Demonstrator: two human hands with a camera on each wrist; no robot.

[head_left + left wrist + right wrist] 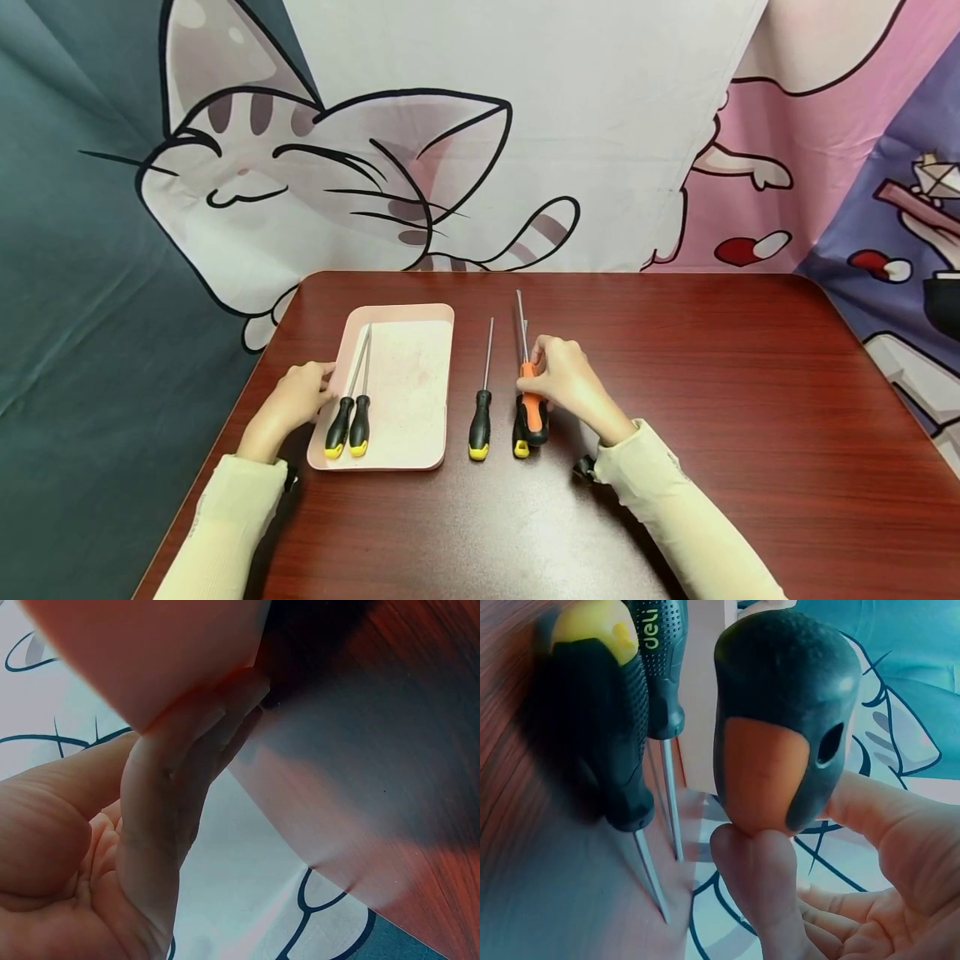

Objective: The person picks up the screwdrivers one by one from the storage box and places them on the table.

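Left of centre, the left hand (288, 407) touches the left edge of the tray (408, 392); whether it pinches the rim, I cannot tell. Two black screwdrivers (360, 425) lie inside. Mid-frame, a third screwdriver (480, 421) lies on the table (712, 375). Just right, the right hand (570, 379) pinches the orange screwdriver (532, 408) over a fourth screwdriver (518, 429). Its stiff, probably heavier handle suits gripping; the slim shaft might slip.

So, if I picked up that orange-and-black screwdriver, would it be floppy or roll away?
The orange-and-black screwdriver is probably stiff, since its metal shaft looks long and straight. It's likely heavier at the handle end, because the handle is much thicker. Laid down, it might roll a little, as that handle looks rounded.
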